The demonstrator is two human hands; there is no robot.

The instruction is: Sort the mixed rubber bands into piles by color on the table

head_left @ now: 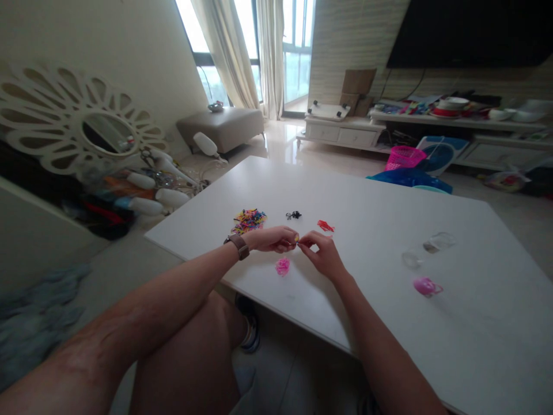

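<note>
My left hand (276, 239) is closed over the table, with a bit of something yellow (296, 237) showing at its fingertips. The fingertips of my right hand (322, 253) are pinched together and meet those of the left; what lies between them is too small to make out. Behind my left hand is a mixed heap of small coloured elastic bands (249, 221). A small black pile (294, 215) lies beyond both hands, and a red pile (325, 226) is just past my right hand. Nearer me sits a pink pile (283, 266) of what look like the same bands.
The white table (371, 230) spans the view. On its right side are a purple cup-like item (427, 286) and a clear jar (438, 242) lying by a clear round piece (412, 260). Past the table stand a pink basket (404, 157) and a low cabinet (341, 134).
</note>
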